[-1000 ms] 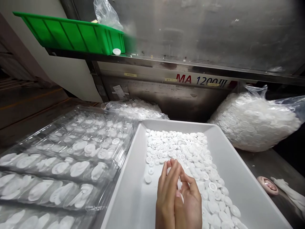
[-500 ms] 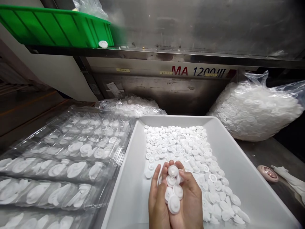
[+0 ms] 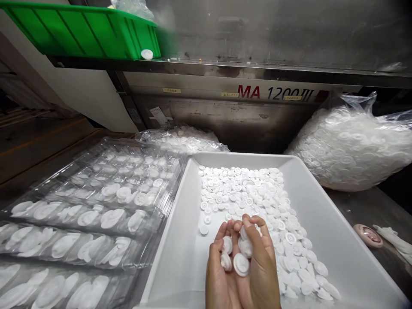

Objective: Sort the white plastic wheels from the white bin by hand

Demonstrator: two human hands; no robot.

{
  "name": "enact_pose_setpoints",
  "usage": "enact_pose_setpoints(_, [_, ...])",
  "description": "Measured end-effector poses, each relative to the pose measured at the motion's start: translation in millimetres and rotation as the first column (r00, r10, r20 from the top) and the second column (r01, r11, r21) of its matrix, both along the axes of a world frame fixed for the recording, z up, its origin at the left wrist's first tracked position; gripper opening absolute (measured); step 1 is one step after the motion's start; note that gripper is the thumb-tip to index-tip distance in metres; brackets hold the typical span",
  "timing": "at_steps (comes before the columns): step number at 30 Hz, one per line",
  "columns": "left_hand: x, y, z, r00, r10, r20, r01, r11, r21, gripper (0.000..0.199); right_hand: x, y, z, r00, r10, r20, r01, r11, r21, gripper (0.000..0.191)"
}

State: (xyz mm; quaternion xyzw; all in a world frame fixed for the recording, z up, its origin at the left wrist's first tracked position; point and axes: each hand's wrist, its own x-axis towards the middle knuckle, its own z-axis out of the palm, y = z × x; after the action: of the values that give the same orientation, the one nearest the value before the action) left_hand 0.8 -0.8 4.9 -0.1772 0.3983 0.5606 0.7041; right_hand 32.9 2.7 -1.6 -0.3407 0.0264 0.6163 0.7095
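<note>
My left hand point(image 3: 218, 279) and my right hand point(image 3: 264, 268) are cupped side by side, palms up, over the grey-white tray point(image 3: 175, 240). In the left palm, against its curled fingers, lie small white plastic discs point(image 3: 226, 261), round with a raised centre. Several more white discs point(image 3: 241, 265) rest in the right hand, with its thumb and fingers curled around them; some are partly hidden. Beyond and to the right of my hands, a layer of loose white discs point(image 3: 241, 184) covers much of the tray floor.
Clear plastic trays point(image 3: 96, 234) with rows of discs stand at left. A filled bag point(image 3: 347, 150) sits right, another bag point(image 3: 186, 139) behind. A green bin point(image 3: 86, 32) and a single disc point(image 3: 147, 54) are on the ledge. A pink round object point(image 3: 368, 235) lies right.
My hands have drawn slightly apart at the palms, and the discs that were heaped between them are now split between the two hands. The view has shifted a little.
</note>
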Motion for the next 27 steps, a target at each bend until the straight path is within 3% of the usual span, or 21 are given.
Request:
enact_pose_setpoints(7, [0, -1, 3.3, 0.993, 0.019, -0.119, -0.012, 0.998, 0.061, 0.033, 7, 2, -8.6, 0.999, -0.011, 0.037, 0.012, 1.0, -0.022, 0.019])
enact_pose_setpoints(14, [-1, -1, 5.1, 0.995, -0.029, -0.095, 0.028, 1.0, -0.013, 0.032, 4, -1, -0.7, 0.96, -0.004, 0.281, -0.015, 0.998, 0.068, 0.012])
enact_pose_setpoints(18, [-5, 0, 3.9, 0.995, -0.022, -0.094, 0.024, 1.0, 0.02, 0.033, 16, -4, -1.2, 0.874, 0.067, 0.481, -0.119, 0.99, 0.078, 0.017])
enact_pose_setpoints(21, [-9, -1, 3.1, 0.996, -0.01, -0.087, 0.015, 0.999, 0.051, 0.036, 33, -8, -1.1, 0.693, 0.162, 0.703, -0.282, 0.958, 0.058, 0.022])
enact_pose_setpoints(24, [-13, -3, 2.9, 0.997, -0.024, -0.077, 0.03, 0.997, 0.074, 0.037, 52, -11, -0.4, 0.381, 0.245, 0.892, -0.508, 0.861, -0.02, 0.013])
enact_pose_setpoints(27, [-16, -4, 4.1, 0.996, -0.056, -0.065, 0.063, 0.992, 0.111, 0.036, 63, -9, -1.3, 0.083, 0.256, 0.963, -0.609, 0.778, -0.154, 0.014])
